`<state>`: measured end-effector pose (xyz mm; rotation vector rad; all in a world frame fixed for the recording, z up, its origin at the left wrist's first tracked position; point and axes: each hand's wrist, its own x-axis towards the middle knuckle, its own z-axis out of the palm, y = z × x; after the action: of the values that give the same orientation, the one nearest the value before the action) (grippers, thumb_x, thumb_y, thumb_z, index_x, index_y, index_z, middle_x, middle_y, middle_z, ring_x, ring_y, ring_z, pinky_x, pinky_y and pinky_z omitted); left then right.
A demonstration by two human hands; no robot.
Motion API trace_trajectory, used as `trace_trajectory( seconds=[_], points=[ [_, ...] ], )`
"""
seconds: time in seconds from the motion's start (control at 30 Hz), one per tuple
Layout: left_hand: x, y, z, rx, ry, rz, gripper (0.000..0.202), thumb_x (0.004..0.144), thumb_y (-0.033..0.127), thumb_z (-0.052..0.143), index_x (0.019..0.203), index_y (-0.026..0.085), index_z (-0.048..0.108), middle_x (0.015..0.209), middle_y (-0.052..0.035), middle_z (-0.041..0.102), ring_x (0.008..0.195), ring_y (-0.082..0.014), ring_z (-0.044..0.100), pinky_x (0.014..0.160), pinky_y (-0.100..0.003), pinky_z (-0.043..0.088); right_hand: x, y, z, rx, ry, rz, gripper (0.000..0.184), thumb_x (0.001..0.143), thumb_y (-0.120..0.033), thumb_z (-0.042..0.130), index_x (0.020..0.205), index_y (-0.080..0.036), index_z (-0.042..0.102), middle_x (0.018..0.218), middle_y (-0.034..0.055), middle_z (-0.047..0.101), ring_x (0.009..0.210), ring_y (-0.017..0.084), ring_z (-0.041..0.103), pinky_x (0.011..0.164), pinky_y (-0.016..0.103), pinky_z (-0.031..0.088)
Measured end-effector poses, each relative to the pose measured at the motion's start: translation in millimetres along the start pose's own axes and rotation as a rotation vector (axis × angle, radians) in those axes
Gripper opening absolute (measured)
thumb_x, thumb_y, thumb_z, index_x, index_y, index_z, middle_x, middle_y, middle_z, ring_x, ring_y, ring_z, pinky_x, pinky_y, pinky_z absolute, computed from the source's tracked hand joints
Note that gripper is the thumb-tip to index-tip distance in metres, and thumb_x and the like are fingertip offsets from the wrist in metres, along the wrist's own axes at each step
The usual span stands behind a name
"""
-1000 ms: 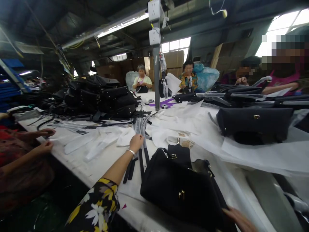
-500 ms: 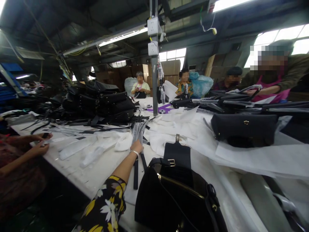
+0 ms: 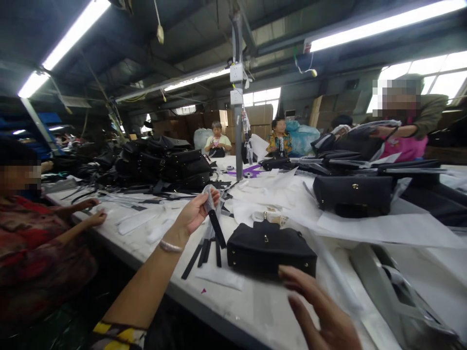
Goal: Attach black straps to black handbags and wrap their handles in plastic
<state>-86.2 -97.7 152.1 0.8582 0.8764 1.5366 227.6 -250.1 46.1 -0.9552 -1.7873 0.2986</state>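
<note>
Black strap, its top end in clear wrap, hangs from my left hand, up off the table and just left of the bag. A second ago that hand lay palm down on the bundle of straps. Now it is raised and turned palm up, with thumb and fingertips pinching the wrapped end while the black length dangles toward the loose straps lying at the bag's left side.

The bag has changed too. Half a second ago it stood close under me, mouth gaping and flap thrown back. Now it lies shut and flat on the table with the flap down and the small gold clasp facing me.

My right hand gripped the bag's near edge a second ago. Now it hovers just in front of the bag's right corner, fingers spread and holding nothing, close to the bag but not touching it.

As I read it, one strap is singled out from the bundle and firmly mine, and the bag is set down and let go.

Left of the bag, a co-worker's hands rest on the table edge. Beyond the bag to the left sits a stack of bags, and white paper spreads out to the bag's right.
</note>
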Motion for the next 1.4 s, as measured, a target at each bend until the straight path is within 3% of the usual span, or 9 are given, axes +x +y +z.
trace_trajectory(
  seconds=[0.17,0.23,0.3,0.4,0.6,0.8,1.07,1.23,1.4],
  points=[
    [-94.7,-13.2,25.5,-0.232,0.019,-0.007,0.025,0.099,0.010,0.045,0.108,0.009,0.068,0.109,-0.0118,0.074,0.098,-0.0169,0.072,0.088,-0.029,0.060,49.6,-49.9,74.1,0.368,-0.167,0.148,0.050,0.091,-0.038,0.060,0.137,-0.018,0.052,0.140,0.0134,0.056,0.124,0.028,0.056,0.107,0.042,0.045],
    [-117.6,-21.5,27.7,-0.297,0.048,-0.030,0.024,0.098,0.008,0.047,0.107,0.009,0.068,0.109,-0.0131,0.074,0.099,-0.0188,0.073,0.088,-0.030,0.061,44.5,-54.9,91.2,0.598,-0.310,0.311,0.040,0.092,-0.048,0.057,0.114,-0.015,0.065,0.106,0.0120,0.072,0.096,0.023,0.069,0.089,0.035,0.055],
    [-128.7,-27.3,23.1,-0.315,0.090,-0.067,0.023,0.096,0.006,0.048,0.105,0.007,0.069,0.109,-0.0144,0.074,0.097,-0.0200,0.073,0.086,-0.031,0.062,29.4,-54.1,95.6,0.797,-0.439,0.508,0.046,0.091,-0.058,0.053,0.093,-0.014,0.065,0.071,0.0041,0.068,0.057,0.013,0.062,0.056,0.024,0.052],
    [-128.4,-32.4,7.9,-0.348,0.173,-0.120,0.023,0.096,0.004,0.046,0.102,0.005,0.068,0.103,-0.0151,0.075,0.091,-0.0194,0.075,0.080,-0.029,0.063,2.3,-47.0,84.1,0.901,-0.540,0.695,0.053,0.086,-0.066,0.055,0.089,-0.014,0.062,0.059,-0.0023,0.058,0.039,0.005,0.040,0.038,0.016,0.031],
    [-121.5,-47.3,-8.8,-0.351,0.205,-0.163,0.026,0.098,0.005,0.042,0.104,0.006,0.067,0.099,-0.0133,0.076,0.088,-0.0180,0.075,0.081,-0.030,0.063,-26.2,-30.2,56.6,0.834,-0.573,0.730,0.057,0.084,-0.068,0.056,0.094,-0.013,0.064,0.064,0.0011,0.065,0.041,0.005,0.042,0.041,0.017,0.032],
    [-122.3,-56.9,-0.9,-0.330,0.194,-0.154,0.025,0.099,0.007,0.043,0.106,0.008,0.067,0.102,-0.0130,0.075,0.092,-0.0167,0.074,0.086,-0.029,0.061,-28.7,-20.9,48.0,0.803,-0.560,0.749,0.061,0.084,-0.065,0.058,0.116,-0.013,0.061,0.067,0.0008,0.066,0.041,0.005,0.041,0.040,0.017,0.030],
    [-151.0,-92.1,31.0,-0.219,0.065,-0.217,0.020,0.091,0.005,0.058,0.106,0.013,0.070,0.116,-0.0129,0.073,0.106,-0.0212,0.070,0.089,-0.028,0.060,-2.2,-25.2,44.9,0.895,-0.487,0.690,0.077,0.088,-0.051,0.063,0.150,-0.017,0.032,0.081,0.0049,0.073,0.045,0.007,0.049,0.045,0.019,0.038],
    [-153.8,-101.2,25.7,-0.180,0.143,-0.146,0.022,0.093,0.004,0.055,0.106,0.013,0.070,0.116,-0.0110,0.073,0.106,-0.0184,0.070,0.088,-0.025,0.060,-11.5,-14.7,22.6,0.984,-0.580,0.774,0.064,0.087,-0.045,0.068,0.140,-0.017,0.048,0.094,0.0084,0.074,0.062,0.009,0.062,0.061,0.022,0.050],
    [-150.6,-108.9,16.2,-0.116,0.180,-0.130,0.023,0.093,0.003,0.054,0.108,0.013,0.069,0.115,-0.0101,0.073,0.105,-0.0182,0.070,0.086,-0.025,0.060,-38.9,-9.2,-3.3,1.039,-0.659,0.921,0.036,0.089,-0.045,0.065,0.101,-0.012,0.071,0.087,0.0063,0.072,0.055,0.004,0.055,0.055,0.016,0.045]
  ],
)
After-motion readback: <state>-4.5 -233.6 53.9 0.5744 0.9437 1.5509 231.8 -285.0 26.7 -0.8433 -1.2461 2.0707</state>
